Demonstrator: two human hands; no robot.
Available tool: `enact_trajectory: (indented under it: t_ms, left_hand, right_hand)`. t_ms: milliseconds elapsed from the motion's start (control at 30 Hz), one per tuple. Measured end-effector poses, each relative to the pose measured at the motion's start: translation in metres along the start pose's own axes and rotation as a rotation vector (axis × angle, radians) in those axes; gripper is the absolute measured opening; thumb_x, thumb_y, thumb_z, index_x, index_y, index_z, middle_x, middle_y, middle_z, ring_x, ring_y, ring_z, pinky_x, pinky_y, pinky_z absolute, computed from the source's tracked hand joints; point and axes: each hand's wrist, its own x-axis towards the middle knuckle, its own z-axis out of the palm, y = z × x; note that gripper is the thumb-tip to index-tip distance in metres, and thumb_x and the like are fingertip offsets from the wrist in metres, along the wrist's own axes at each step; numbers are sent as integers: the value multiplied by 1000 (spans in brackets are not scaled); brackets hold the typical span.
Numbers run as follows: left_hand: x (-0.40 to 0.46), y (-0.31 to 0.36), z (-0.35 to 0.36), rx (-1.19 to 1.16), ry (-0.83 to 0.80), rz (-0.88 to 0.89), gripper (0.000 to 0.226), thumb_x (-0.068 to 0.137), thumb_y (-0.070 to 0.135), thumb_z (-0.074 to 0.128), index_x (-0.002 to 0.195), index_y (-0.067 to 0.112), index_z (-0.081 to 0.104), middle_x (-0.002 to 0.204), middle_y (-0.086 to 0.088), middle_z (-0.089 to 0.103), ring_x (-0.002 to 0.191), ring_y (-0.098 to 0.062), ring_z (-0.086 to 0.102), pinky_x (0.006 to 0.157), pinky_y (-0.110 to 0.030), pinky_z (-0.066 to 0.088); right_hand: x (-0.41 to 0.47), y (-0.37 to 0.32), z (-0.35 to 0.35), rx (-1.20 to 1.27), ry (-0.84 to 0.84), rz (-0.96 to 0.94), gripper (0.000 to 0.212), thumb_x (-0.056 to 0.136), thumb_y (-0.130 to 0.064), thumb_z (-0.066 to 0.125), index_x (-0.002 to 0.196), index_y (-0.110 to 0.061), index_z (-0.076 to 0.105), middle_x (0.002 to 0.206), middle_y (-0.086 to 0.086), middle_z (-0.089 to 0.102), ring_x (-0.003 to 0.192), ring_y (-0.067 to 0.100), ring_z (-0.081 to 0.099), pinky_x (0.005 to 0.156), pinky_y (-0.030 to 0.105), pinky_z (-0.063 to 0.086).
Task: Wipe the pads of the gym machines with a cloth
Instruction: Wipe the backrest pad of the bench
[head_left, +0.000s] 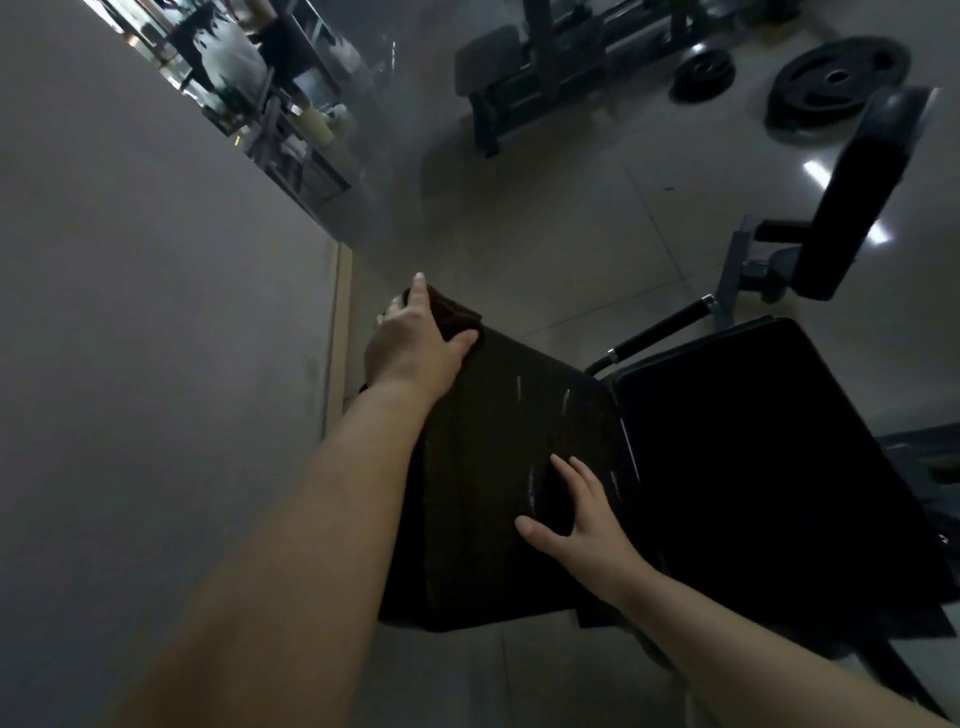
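The cloth (451, 310), dark and folded, lies at the far end of a matte black back pad (498, 467) streaked with wet glints. A glossier seat pad (769, 457) adjoins it; weight plates (836, 83) lie on the tiled floor (571, 218). The left hand (415, 338) presses on the cloth, fingers curled over its edge; the right hand (576, 525) rests spread flat on the back pad.

Head camera, looking steeply down over a gym bench pad

The single wide-angle view sits just above the near black pad (498, 467), facing forward and down, so both forearms run up from the bottom edge onto that pad. Right of it lies a second black pad (753, 467). Beyond the pad, tiled floor (545, 234) stretches to weight plates (836, 78) at the top right. A grey wall (130, 312) fills the pad's left side.
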Motion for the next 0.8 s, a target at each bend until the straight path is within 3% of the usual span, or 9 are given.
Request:
enact_trajectory:
  t_ms: [167, 333, 400, 467, 567, 667, 800]
  left_hand:
    - [-30, 2, 0, -16, -2, 2, 56, 99, 24, 46, 150, 28, 23, 158, -13, 13, 142, -35, 24, 108, -45, 36]
    - [-109, 1, 6, 76, 73, -50, 63, 97, 12, 47, 151, 24, 16, 159, -12, 9, 143, -29, 22, 108, -42, 39]
    - [-147, -4, 12, 128, 104, -40, 65, 92, 8, 56, 148, 17, 26, 156, -17, 20, 138, -34, 33, 100, -44, 46]
    - [-184, -10, 21, 189, 96, -11, 69, 74, -2, 74, 137, 7, 47, 145, -25, 39, 120, -42, 53, 82, -47, 54]
    - [-218, -17, 28, 292, -13, -5, 75, 57, -9, 82, 127, 0, 58, 139, -29, 44, 112, -46, 57, 68, -48, 57]
    - [-200, -15, 26, 289, -5, -15, 72, 69, 1, 79, 135, 5, 50, 146, -27, 34, 120, -47, 50, 75, -49, 57]
    - [-127, 2, 11, 276, -3, -61, 59, 100, 29, 40, 152, 22, 12, 159, -16, 1, 140, -38, 25, 102, -44, 42]
  right_hand:
    - [1, 3, 2, 6, 15, -6, 93, 74, -50, 72, 149, -35, 19, 158, -14, 0, 143, 11, 11, 108, 26, 19]
    - [4, 3, 3, -2, -2, 37, 95, 73, -52, 72, 148, -39, 16, 157, -17, -4, 144, 14, 8, 111, 34, 21]
    - [4, 4, 1, -11, -11, 21, 95, 73, -53, 72, 149, -39, 16, 157, -17, -5, 144, 14, 7, 112, 35, 20]
    - [3, 6, -1, -16, -42, 17, 98, 70, -58, 70, 149, -40, 15, 157, -18, -6, 145, 14, 7, 114, 39, 20]
    - [0, 11, -4, -40, -82, 15, 108, 58, -76, 63, 148, -44, 13, 156, -20, -8, 145, 16, 6, 117, 50, 18]
    - [2, 17, -7, -123, -86, 25, 106, 65, -71, 66, 149, -43, 7, 157, -16, -15, 146, 16, -1, 115, 56, 14]
    - [3, 18, -13, -110, -154, 61, 112, 63, -70, 66, 149, -41, 1, 156, -12, -20, 146, 16, -10, 115, 57, 12]
